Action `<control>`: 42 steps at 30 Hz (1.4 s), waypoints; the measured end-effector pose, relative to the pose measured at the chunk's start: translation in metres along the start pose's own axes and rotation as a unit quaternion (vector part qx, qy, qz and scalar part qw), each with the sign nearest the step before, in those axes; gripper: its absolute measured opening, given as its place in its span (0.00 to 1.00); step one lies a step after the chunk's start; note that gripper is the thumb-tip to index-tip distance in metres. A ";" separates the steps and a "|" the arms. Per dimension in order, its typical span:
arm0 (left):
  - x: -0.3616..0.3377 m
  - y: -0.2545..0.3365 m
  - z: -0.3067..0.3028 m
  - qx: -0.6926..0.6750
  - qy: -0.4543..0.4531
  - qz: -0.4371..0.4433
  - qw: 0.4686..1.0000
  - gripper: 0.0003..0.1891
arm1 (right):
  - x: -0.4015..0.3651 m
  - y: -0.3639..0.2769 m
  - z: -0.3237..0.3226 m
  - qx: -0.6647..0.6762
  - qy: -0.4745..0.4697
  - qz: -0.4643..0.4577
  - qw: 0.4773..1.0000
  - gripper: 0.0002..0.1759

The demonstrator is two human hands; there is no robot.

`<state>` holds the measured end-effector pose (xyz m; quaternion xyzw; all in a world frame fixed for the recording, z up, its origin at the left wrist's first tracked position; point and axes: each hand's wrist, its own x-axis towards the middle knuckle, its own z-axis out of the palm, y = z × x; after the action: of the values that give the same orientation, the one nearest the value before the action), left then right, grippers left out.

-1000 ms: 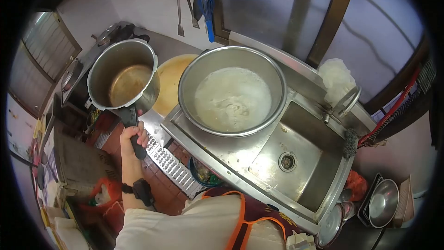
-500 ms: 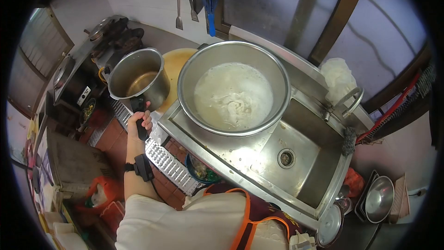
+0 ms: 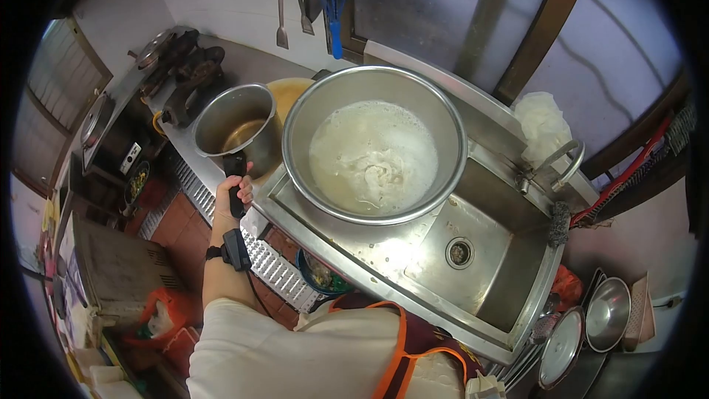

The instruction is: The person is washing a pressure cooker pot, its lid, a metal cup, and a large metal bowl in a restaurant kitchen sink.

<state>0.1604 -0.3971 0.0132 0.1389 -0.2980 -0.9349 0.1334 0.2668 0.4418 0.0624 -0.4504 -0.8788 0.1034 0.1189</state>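
I log the left hand [image 3: 234, 193] curled around the black handle [image 3: 235, 165], long axis running forward to the pot [image 3: 240, 120]; right hand unseen.

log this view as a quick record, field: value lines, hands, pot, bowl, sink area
left hand: closed around the black handle of a metal pot
right hand: not in view
pot: mouth facing up, brownish inside; unclear whether it rests on anything
large metal bowl: on the drainboard, holding cloudy whitish liquid
sink basin: drain uncovered
wall: blue whisk hanging
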 end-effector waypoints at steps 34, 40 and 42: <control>-0.008 -0.371 0.282 0.133 -0.087 -0.468 0.870 0.24 | -0.107 -0.300 0.067 0.092 -0.359 -0.302 0.878 0.26; 0.023 -0.374 0.289 0.085 -0.063 -0.496 0.862 0.16 | -0.084 -0.362 0.013 0.007 -0.453 -0.372 0.810 0.31; 0.032 -0.375 0.278 0.050 -0.054 -0.520 0.851 0.17 | -0.052 -0.381 0.004 0.049 -0.518 -0.369 0.770 0.28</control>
<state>-0.0260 0.0319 0.0019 0.2296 -0.2350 -0.8576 -0.3956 0.0029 0.1810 0.1623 0.0374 -0.8992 0.3126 -0.3037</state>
